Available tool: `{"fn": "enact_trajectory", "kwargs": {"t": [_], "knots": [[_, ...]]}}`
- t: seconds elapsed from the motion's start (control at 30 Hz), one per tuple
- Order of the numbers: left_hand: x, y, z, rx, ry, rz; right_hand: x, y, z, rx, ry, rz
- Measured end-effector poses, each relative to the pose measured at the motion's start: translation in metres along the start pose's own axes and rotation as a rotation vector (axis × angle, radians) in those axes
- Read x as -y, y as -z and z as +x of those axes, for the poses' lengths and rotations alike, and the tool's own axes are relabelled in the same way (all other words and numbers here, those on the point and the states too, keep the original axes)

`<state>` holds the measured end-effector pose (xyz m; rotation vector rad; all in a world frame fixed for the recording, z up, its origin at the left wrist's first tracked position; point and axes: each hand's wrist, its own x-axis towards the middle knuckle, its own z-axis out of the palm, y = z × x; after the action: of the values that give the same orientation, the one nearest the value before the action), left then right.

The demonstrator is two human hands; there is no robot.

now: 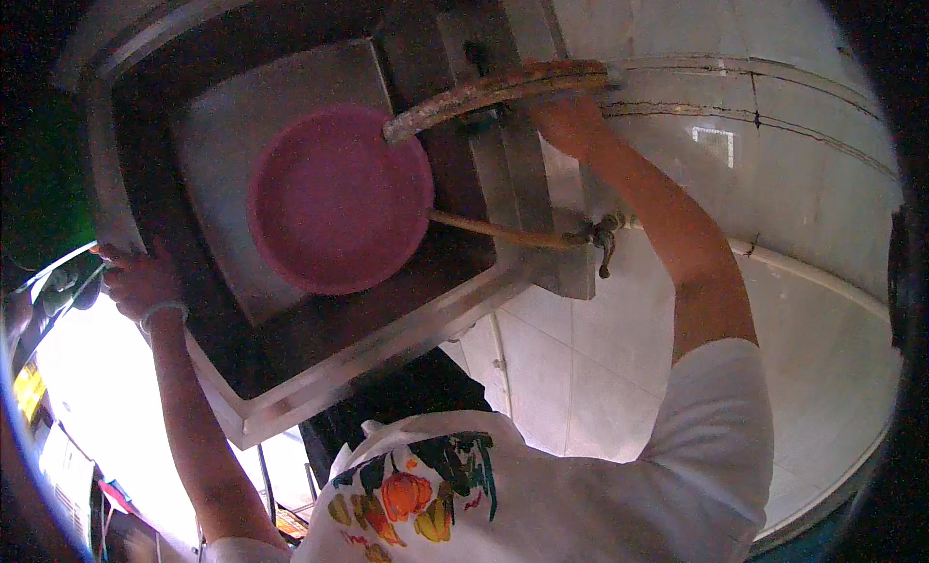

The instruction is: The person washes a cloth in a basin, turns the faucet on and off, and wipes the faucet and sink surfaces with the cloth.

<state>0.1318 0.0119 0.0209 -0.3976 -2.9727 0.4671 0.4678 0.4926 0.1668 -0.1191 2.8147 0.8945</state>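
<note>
My left hand [145, 281], with a pale bracelet at the wrist, rests at the left rim of a metal sink [377, 352]; its fingers look apart. A round pink plastic basin [340, 200] lies in the sink. My right hand [570, 124] is at the far right side, around a thick, worn, curved brown hose or pipe [472, 95]; part of the fingers is hidden. The free end of that piece reaches over the basin's upper right rim. A thinner tan hose [508, 232] runs from a wall tap [602, 236] to the basin's right edge.
A light tiled wall [726, 178] stands on the right, with a pale pipe [813, 269] along it leading to the tap. Dark green material [43, 171] is beside the sink on the left. Bright glare fills the lower left, where metal legs show below the sink.
</note>
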Motion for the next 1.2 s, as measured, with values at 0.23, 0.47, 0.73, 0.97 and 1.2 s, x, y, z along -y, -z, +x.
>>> {"fn": "enact_trajectory", "kwargs": {"t": [0.23,0.47,0.73,0.97,1.2], "knots": [[0.013,-0.024,0.004,-0.025,0.023,0.013,0.035,0.036,-0.044,0.667,0.653,0.185],[0.019,-0.037,0.007,-0.011,0.01,0.045,0.045,0.017,-0.007,0.349,0.31,0.143],[0.011,-0.014,0.002,-0.063,0.017,0.027,0.046,-0.009,-0.01,0.399,0.122,0.186],[0.003,-0.031,0.006,-0.144,0.019,0.044,0.039,-0.012,-0.051,0.485,-0.084,0.457],[-0.009,-0.043,0.004,-0.229,-0.011,0.103,0.016,0.111,-0.203,0.149,-0.809,0.776]]}}
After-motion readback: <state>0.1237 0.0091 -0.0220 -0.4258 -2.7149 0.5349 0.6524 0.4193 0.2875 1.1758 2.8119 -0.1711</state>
